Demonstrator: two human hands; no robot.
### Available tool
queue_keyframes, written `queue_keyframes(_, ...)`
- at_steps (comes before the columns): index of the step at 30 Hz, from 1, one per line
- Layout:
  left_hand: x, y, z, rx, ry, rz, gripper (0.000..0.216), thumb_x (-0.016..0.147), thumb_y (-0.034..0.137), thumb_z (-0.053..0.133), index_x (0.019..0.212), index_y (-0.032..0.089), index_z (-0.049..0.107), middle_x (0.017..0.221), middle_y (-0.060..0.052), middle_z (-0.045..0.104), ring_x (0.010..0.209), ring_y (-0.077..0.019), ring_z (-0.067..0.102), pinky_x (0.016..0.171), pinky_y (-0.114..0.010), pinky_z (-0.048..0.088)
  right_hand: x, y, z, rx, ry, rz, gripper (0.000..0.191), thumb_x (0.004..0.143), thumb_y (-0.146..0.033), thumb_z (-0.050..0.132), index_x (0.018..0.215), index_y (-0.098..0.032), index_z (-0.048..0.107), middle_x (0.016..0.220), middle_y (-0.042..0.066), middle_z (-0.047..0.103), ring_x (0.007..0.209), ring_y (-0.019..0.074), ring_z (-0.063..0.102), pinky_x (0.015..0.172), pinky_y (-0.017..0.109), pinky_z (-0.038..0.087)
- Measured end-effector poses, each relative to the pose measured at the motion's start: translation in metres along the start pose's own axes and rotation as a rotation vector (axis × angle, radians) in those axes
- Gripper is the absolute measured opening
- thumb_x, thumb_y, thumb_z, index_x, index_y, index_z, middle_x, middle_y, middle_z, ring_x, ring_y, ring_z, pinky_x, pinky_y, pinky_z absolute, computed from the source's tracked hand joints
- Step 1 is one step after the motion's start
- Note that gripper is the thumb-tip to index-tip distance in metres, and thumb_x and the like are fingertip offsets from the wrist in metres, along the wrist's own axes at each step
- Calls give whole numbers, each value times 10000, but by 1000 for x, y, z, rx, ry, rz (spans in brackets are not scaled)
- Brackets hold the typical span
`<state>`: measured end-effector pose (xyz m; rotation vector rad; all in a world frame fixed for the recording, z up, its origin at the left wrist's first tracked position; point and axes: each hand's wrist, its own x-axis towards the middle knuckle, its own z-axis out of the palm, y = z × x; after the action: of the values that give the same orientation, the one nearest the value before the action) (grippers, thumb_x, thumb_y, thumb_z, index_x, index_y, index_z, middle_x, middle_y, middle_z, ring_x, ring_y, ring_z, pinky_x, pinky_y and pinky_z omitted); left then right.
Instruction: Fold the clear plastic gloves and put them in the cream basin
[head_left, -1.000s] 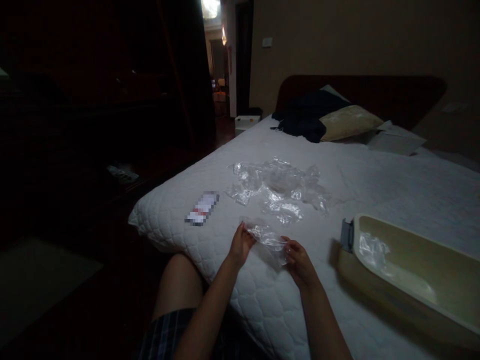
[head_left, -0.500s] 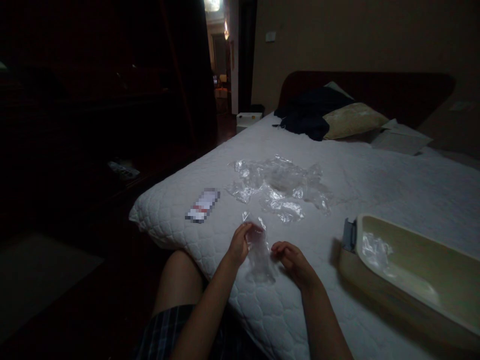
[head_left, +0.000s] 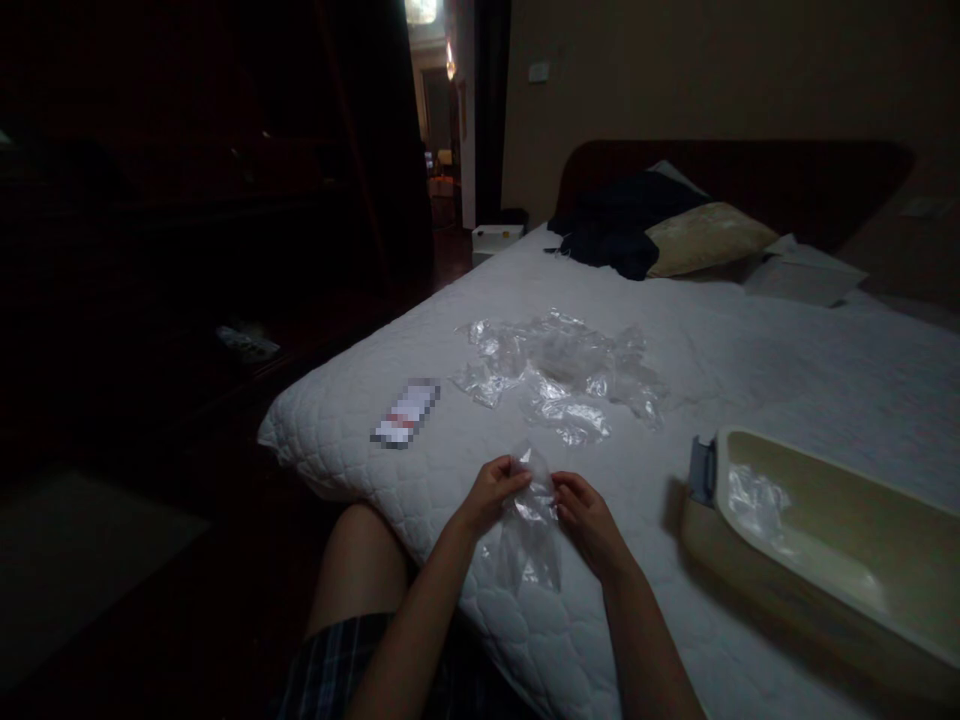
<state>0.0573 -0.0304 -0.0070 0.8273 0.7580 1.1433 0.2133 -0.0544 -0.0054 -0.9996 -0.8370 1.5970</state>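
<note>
A clear plastic bag (head_left: pixel 531 545) hangs between my two hands, just over the near edge of the bed. My left hand (head_left: pixel 491 492) pinches its upper left part between thumb and fingers. On the bag's right side, my right hand (head_left: pixel 585 515) has its fingertips closed at the edge. Further up the bed lies a loose heap of crumpled clear plastic bags (head_left: pixel 562 365). To the right stands a cream plastic bin (head_left: pixel 817 610) with a grey latch, and a crumpled clear bag (head_left: pixel 757 500) lies inside it.
A pixelated phone-like object (head_left: pixel 406 413) lies on the white quilted bed (head_left: pixel 360 400) at the left. Dark cloth (head_left: pixel 622 220) and a beige pillow (head_left: pixel 709 240) rest near the headboard (head_left: pixel 795 180). A small white box (head_left: pixel 496 238) stands beyond the bed.
My right hand has moved in and closed on the bag's right side. My left hand has shifted right with the bag, which now hangs between both hands.
</note>
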Motion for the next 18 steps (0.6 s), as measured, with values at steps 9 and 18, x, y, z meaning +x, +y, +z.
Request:
queue_keyframes(9, 2, -5, -1, 115, 26, 46, 274, 602, 360, 700, 651, 118, 581, 578, 19, 501, 543, -82, 438, 536, -205, 313, 2, 5, -3, -98, 12, -40, 188, 635, -321, 700, 736, -189, 612, 644, -19, 567, 589, 110, 490, 555, 228, 376)
queue_keyframes(18, 4, -2, 3, 96, 105, 68, 258, 565, 333, 728, 666, 133, 599, 623, 9, 540, 585, -90, 461, 567, -202, 327, 0, -1, -2, 48, 56, -3, 218, 592, -312, 730, 715, -213, 579, 631, -33, 565, 560, 109, 505, 530, 230, 385)
